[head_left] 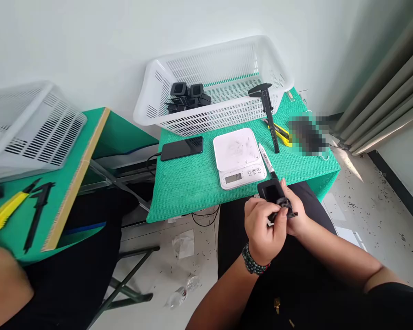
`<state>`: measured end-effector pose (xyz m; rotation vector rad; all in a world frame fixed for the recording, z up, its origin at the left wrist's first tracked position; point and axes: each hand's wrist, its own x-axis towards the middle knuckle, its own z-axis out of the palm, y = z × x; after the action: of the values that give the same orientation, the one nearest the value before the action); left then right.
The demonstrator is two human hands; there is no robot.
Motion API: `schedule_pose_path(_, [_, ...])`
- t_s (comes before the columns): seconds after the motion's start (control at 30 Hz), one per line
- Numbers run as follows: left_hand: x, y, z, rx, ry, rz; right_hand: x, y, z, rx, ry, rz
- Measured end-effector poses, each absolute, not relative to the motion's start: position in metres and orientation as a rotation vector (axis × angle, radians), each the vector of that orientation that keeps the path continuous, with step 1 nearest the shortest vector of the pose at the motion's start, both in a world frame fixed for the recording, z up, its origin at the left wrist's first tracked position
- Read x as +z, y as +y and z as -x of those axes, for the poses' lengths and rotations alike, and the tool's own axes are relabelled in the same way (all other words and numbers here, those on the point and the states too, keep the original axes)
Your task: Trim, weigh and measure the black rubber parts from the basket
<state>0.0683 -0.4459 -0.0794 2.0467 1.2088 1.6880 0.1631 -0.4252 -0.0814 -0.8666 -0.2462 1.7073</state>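
Both hands meet above the lap, just off the front edge of the green-covered table. My left hand [265, 229], with a beaded bracelet at its wrist, pinches dark shavings or scrap at the lower end of a black plastic part [269, 189]. My right hand [298, 208] is wrapped round the other side of the same part, its thumb along the edge. Behind them on the table are a white digital scale [239, 153] with dark specks on its plate and a white marker [266, 159] against its right side.
A white basket [206, 121] at the back holds several black parts [189, 96]. A black caliper [269, 117] leans on its rim; a yellow cutter [280, 135] and a phone [182, 148] lie nearby. At left, a person's arm [7, 284] is beside another table [79, 183].
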Motion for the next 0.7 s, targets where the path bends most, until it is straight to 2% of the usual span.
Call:
schedule_pose_path(0.1, [-0.077, -0.449, -0.069, 1.594, 1.203, -2.25, -0.079, -0.421, -0.171, 1.804, -0.13, 0.857])
schedule_pose_path(0.2, [-0.068, -0.442, -0.072, 1.552, 1.275, -2.334, -0.079, -0.42, -0.17, 1.746, -0.14, 0.851])
schedule_pose_path(0.47, [-0.046, -0.392, -0.056, 1.621, 1.429, -2.152, -0.074, -0.429, -0.157, 1.628, -0.349, 0.864])
schedule_pose_path(0.7, [-0.065, -0.431, -0.063, 1.543, 1.339, -2.2, -0.075, -0.42, -0.176, 1.68, -0.153, 0.847])
